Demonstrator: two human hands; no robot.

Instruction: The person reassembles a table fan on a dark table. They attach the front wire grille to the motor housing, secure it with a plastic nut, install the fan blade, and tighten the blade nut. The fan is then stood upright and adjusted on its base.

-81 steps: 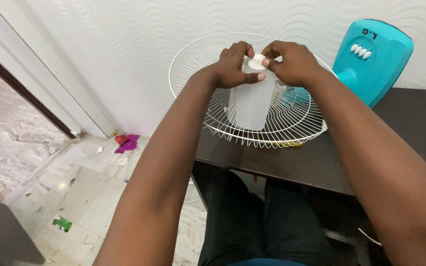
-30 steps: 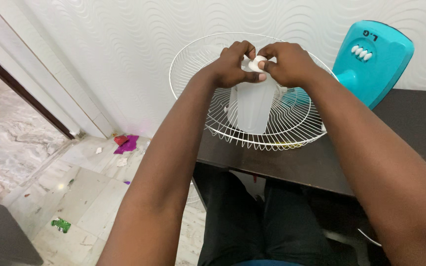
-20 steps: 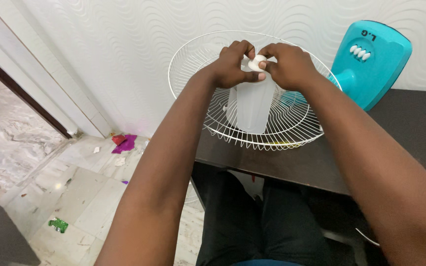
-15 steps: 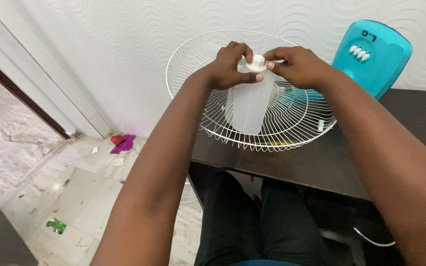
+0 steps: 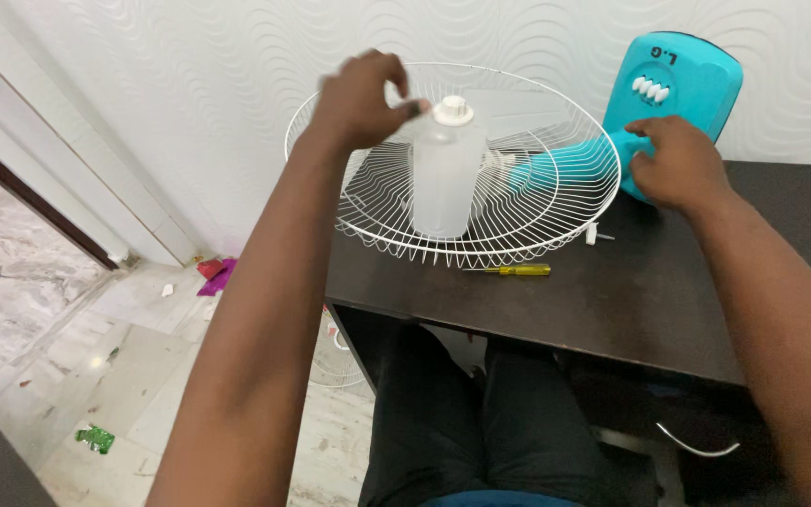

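The translucent fan blade [image 5: 443, 178] stands inside the white wire guard [image 5: 377, 221], which lies on the far left part of the dark bench [image 5: 612, 300]. A white round cap [image 5: 452, 111] sits on top of the blade hub. Your left hand [image 5: 359, 99] is raised just left of this cap, with the fingers curled and the thumb stretched toward it. The hand is blurred, so it is hard to say if the thumb tip touches the cap; the grip seems to hold nothing.

Your right hand [image 5: 673, 164] is well apart from the blade, on the right. Its grip is loosely closed around the teal neck of the fan body [image 5: 682, 80], which leans against the white patterned wall [image 5: 190, 75] at the far side.

A yellow screwdriver [image 5: 518, 269] lies on the bench just near the guard rim. A small white piece [image 5: 591, 233] lies beside the guard on the right. On the floor at the left you see a purple scrap [image 5: 215, 279] and a green scrap [image 5: 94, 437].
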